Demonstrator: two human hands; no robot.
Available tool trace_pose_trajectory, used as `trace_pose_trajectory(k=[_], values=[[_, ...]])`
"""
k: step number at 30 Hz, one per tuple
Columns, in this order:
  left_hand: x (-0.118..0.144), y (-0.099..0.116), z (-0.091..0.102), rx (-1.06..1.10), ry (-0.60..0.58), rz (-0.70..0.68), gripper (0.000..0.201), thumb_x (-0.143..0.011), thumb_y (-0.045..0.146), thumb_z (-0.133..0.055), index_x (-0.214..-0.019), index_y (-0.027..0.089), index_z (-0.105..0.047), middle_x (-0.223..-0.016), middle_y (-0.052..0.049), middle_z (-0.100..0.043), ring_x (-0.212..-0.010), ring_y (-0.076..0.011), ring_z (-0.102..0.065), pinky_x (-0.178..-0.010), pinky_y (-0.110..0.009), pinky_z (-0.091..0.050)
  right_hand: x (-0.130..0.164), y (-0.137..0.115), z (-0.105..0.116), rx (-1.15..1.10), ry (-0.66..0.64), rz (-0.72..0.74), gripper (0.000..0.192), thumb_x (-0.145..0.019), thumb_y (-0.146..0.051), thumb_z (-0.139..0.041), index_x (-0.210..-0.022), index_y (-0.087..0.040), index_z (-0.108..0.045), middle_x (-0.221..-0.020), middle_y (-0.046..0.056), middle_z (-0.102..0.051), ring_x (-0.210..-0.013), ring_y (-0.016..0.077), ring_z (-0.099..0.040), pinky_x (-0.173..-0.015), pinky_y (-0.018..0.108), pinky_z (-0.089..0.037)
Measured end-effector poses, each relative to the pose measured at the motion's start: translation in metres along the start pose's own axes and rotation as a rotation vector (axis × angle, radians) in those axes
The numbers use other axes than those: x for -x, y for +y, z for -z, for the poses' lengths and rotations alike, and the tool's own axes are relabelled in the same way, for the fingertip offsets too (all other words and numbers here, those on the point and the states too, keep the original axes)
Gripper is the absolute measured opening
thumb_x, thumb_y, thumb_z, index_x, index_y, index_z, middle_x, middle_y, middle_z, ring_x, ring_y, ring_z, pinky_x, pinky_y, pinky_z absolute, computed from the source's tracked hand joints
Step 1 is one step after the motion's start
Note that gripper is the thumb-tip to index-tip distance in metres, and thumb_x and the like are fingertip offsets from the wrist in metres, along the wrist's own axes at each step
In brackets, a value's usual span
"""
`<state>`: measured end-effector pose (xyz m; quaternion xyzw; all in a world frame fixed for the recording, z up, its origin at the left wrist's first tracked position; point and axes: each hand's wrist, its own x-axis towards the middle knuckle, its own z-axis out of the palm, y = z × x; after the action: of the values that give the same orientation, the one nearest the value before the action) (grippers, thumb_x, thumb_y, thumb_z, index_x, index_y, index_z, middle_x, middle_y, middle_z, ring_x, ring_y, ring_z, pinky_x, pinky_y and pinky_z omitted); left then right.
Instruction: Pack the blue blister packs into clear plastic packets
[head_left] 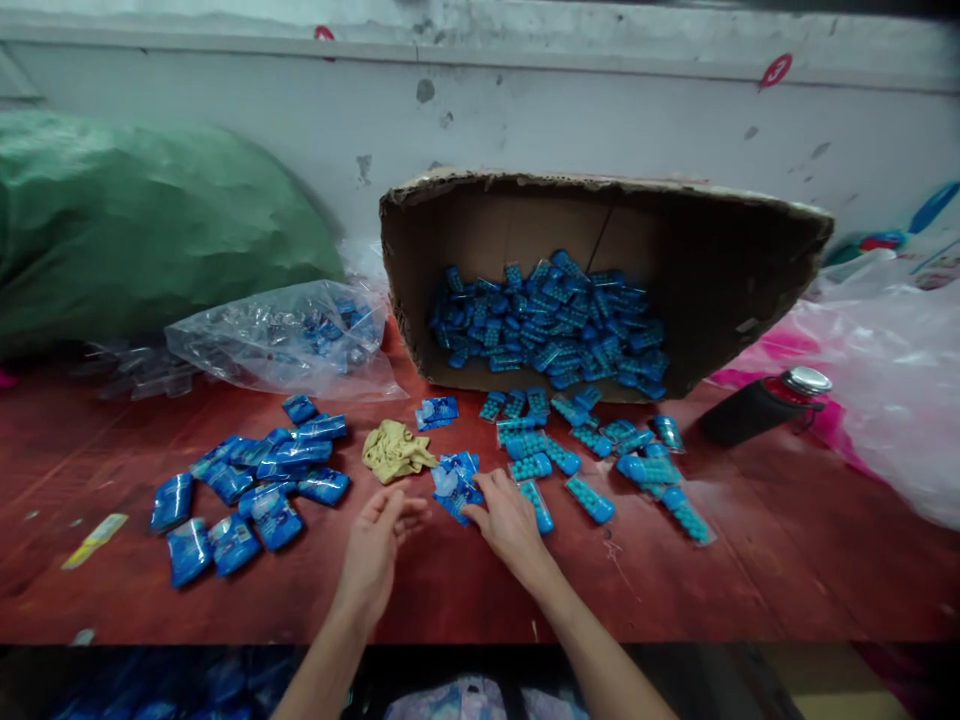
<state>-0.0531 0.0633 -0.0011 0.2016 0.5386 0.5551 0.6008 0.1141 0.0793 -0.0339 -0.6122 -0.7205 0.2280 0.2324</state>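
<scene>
My right hand (510, 520) has its thumb and fingers on the edge of a flat blue printed pouch (456, 487), one of a small overlapping pile. My left hand (381, 535) hovers just left of it, fingers loosely curled and apart, with nothing visible in them. A crumpled yellowish cloth (395, 450) lies above my left hand, beside another blue pouch (436, 411). Right of my right hand are several small bottles of turquoise beads (589, 499) with blue caps. At the left lies a group of filled, glossy blue packets (276, 518).
A cardboard box (712, 290) on its side holds many bead bottles. A clear plastic bag (225, 340) with blue pieces and a green sack (150, 230) stand left. A dark flask (750, 408) leans near pink and clear plastic (892, 390) on the red table (675, 590).
</scene>
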Motion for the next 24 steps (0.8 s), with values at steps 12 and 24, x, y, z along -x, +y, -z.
trace_pose_trajectory(k=[12,24], values=[[-0.015,-0.028,-0.01,-0.318,0.126,-0.146,0.054,-0.051,0.031,-0.071,-0.099,0.015,-0.053,-0.072,0.0,-0.062,-0.048,-0.0094,-0.054,-0.039,-0.018,-0.037,-0.003,-0.003,0.0,-0.041,0.027,0.061,0.007,-0.078,-0.016,-0.052,-0.077,-0.022,-0.055,-0.081,0.002,-0.056,-0.08,0.0177,-0.053,-0.068,0.026,-0.038],[-0.006,-0.048,-0.023,-0.072,-0.13,0.118,0.023,-0.056,0.03,-0.07,-0.066,0.012,-0.059,-0.053,-0.001,-0.06,-0.043,-0.0082,-0.051,-0.042,-0.019,-0.036,0.003,-0.003,-0.014,-1.243,-0.104,-0.371,0.022,-0.063,-0.028,-0.065,-0.078,-0.014,-0.057,-0.062,-0.003,-0.055,-0.05,0.0076,-0.046,-0.048,0.02,-0.035]])
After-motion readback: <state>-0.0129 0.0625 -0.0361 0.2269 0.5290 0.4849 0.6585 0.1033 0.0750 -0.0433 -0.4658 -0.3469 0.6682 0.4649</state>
